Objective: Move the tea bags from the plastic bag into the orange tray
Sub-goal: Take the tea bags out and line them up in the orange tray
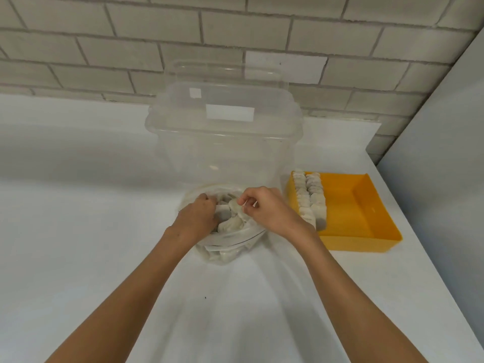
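Plastic bag (235, 248), clear and full of round pale tea bags (231, 224), sits mid-surface, left hand (198, 214) grip curled on its rim. Right hand (265, 209) grip pinches one; more line the orange plastic tray (366, 243) by the right edge.

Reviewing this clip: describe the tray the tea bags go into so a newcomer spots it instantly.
Find the big clear tub on the white counter. To its right sits the tray, shallow and open, with two rows of tea bags along its left side. Unlike the clear tub and plastic bag, it is bright orange.
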Demonstrator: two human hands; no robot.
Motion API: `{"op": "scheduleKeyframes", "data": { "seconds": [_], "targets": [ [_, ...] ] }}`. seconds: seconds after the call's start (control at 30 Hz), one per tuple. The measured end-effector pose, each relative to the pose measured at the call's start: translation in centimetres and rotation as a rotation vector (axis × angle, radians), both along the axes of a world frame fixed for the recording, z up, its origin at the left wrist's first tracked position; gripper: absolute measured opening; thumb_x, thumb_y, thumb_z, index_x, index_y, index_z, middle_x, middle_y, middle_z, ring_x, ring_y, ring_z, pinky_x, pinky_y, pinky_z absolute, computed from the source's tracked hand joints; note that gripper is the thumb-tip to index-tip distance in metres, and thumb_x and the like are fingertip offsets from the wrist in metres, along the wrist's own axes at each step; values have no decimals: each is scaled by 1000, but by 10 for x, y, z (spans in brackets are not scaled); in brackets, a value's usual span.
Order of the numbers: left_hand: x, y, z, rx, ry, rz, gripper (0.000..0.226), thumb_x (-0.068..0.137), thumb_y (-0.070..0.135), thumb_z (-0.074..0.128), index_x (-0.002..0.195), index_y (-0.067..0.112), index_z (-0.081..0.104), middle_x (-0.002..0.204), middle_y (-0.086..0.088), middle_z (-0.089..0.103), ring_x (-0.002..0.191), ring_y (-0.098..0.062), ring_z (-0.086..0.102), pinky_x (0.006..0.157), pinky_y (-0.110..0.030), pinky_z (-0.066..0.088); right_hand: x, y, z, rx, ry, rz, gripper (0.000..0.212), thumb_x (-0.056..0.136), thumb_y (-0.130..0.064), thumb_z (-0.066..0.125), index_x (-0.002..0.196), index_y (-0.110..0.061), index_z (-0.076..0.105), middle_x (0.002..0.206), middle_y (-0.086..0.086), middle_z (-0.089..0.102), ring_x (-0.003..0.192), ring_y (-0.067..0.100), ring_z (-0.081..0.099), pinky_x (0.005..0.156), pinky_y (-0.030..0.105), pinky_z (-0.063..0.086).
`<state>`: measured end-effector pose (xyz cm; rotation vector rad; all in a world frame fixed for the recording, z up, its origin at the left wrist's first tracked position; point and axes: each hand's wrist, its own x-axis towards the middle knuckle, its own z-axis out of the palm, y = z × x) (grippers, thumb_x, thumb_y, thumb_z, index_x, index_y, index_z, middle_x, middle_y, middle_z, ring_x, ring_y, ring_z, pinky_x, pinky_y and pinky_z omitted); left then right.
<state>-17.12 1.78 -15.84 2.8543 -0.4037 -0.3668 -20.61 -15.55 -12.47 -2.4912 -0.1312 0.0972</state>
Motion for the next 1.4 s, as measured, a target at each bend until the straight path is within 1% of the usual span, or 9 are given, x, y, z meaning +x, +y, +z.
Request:
{"op": "scheduleKeyframes", "data": {
  "seconds": [0.17,0.37,0.5,0.6,0.67,0.9,1.0,1.13,1.4],
  "targets": [
    [-7,3,11,122,-180,-22,26,93,20,47,117,18,56,113,-3,60,100,-25,59,66,-32,37,-2,-3,-5,-13,15,-6,17,88,-12,59,98,-20,70,84,-6,65,75,8,57,79,32,52],
    [-7,4,41,4,-234,-100,18,93,28,53,106,32,65,104,7,65,99,-19,59,69,-28,34,-6,2,0,44,25,10,24,88,-16,61,111,-24,64,83,-6,65,76,9,56,76,31,50],
    [-3,6,56,-235,-92,-145,13,86,27,67,99,29,70,89,12,65,78,-8,57,70,-26,42,-5,9,4,63,18,38,26,86,-23,63,112,-28,63,80,-3,62,78,14,57,73,32,49],
    [-1,7,64,-521,2,-114,8,80,26,76,87,22,73,77,9,69,66,1,59,66,-12,43,-2,10,0,111,-31,12,4,86,-28,64,86,-27,68,67,2,61,66,16,56,65,33,47],
    [-2,9,67,-670,13,-43,12,79,27,77,87,20,73,80,5,71,67,1,62,65,-6,43,-1,9,0,253,-15,-31,12,87,-26,66,75,-24,68,57,-1,57,54,11,47,58,27,40],
    [-6,18,71,-921,-19,65,6,81,22,74,83,17,75,78,-2,73,72,-11,65,78,-27,51,3,15,6,540,69,-90,12,89,-19,65,87,-10,73,61,-4,65,49,4,50,56,21,43],
    [-5,26,74,-802,-178,82,1,79,21,76,80,21,76,76,8,73,72,-3,63,69,-8,45,10,24,2,452,75,-68,16,87,-17,66,103,-15,70,63,-4,66,46,3,54,56,16,45],
    [-5,42,79,-706,-232,110,2,77,24,78,77,25,76,74,12,72,69,3,60,64,-5,42,17,42,-13,198,46,5,13,86,-8,61,94,-12,71,69,-9,60,62,4,56,57,4,39],
    [-4,58,74,-671,-213,157,15,80,24,75,71,34,70,73,15,70,69,4,59,69,-17,45,23,65,-34,-11,55,167,13,73,-7,69,67,-14,60,64,-5,53,63,11,50,59,23,37]
  ]
}}
